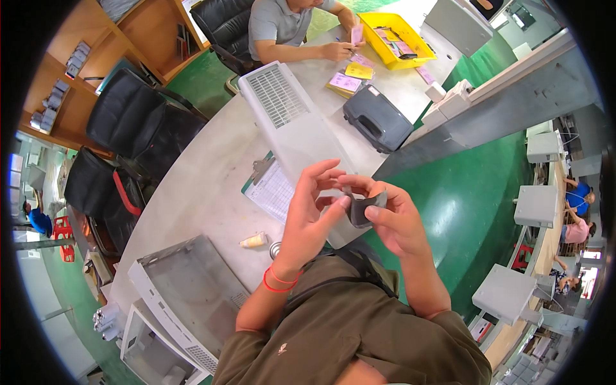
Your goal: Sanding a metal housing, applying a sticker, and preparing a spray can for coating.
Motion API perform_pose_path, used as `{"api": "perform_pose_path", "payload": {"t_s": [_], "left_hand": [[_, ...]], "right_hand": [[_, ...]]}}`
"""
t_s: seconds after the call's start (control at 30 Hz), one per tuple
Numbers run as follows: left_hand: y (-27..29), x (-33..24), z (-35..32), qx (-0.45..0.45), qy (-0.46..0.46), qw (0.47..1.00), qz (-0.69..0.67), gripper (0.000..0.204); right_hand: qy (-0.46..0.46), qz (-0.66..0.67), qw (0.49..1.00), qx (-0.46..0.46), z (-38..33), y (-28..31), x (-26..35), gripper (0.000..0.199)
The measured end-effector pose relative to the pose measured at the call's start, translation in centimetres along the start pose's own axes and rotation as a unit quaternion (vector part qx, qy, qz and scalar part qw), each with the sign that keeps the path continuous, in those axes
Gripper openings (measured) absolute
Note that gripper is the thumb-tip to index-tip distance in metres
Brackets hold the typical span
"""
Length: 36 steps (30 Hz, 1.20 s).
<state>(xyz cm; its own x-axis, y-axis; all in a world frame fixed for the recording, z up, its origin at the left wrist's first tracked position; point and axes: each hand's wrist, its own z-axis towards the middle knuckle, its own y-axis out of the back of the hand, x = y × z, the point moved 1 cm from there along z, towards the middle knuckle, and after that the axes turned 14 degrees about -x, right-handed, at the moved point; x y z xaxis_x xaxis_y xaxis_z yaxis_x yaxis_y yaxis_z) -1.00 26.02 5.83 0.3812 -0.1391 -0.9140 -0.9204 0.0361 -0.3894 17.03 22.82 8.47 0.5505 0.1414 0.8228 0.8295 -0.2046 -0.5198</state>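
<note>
Between my two hands, above a long white casing (298, 138) with a grille, is a small folded dark grey sheet (364, 210) that looks like sandpaper. My left hand (314, 215) pinches its left end between thumb and fingers. My right hand (399, 217) grips the other end, thumb on the front face and fingers behind. The casing lies on the table and passes beneath both hands, which hide part of it. Left of my left hand, a clipboard (260, 168) with a printed sheet lies partly under the casing.
A small pale bottle (254, 240) lies near a grey housing (192, 282) on the white table (186, 208). Beyond are a dark tool case (378, 119), a yellow bin (396, 42) of cards and a seated person (282, 32). Black chairs (138, 119) line the left side; a pillar (487, 96) stands right.
</note>
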Motion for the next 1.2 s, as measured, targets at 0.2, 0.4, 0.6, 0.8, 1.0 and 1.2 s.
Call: {"api": "perform_pose_path", "payload": {"t_s": [0.2, 0.4, 0.6, 0.8, 1.0, 1.2], "left_hand": [[0.2, 0.9, 0.7, -0.008, -0.191, 0.967, 0.168, 0.065], [3.1, -1.5, 3.5, -0.038, -0.140, 0.978, 0.151, 0.031], [3.1, -1.9, 11.4, -0.024, -0.308, 0.912, 0.269, 0.016], [1.5, 2.2, 17.2, -0.005, -0.409, 0.841, 0.356, 0.018], [1.2, 3.9, 17.0, -0.040, -0.454, 0.758, 0.467, 0.027], [0.9, 4.2, 17.0, -0.028, -0.429, 0.736, 0.523, 0.031]], "right_hand": [[-0.059, -0.026, 0.998, 0.018, 0.2, 0.2, 0.7, 0.007], [0.043, -0.273, 0.958, -0.072, 0.0, 0.8, 1.3, 0.022], [0.357, -0.586, 0.724, 0.075, -0.1, -0.3, -0.2, 0.036], [0.395, -0.676, 0.600, 0.164, 0.1, -0.7, -1.1, 0.047], [0.392, -0.688, 0.586, 0.172, 0.4, -0.7, -2.3, 0.050], [0.365, -0.695, 0.603, 0.138, 0.0, -0.5, -2.8, 0.050]]}}
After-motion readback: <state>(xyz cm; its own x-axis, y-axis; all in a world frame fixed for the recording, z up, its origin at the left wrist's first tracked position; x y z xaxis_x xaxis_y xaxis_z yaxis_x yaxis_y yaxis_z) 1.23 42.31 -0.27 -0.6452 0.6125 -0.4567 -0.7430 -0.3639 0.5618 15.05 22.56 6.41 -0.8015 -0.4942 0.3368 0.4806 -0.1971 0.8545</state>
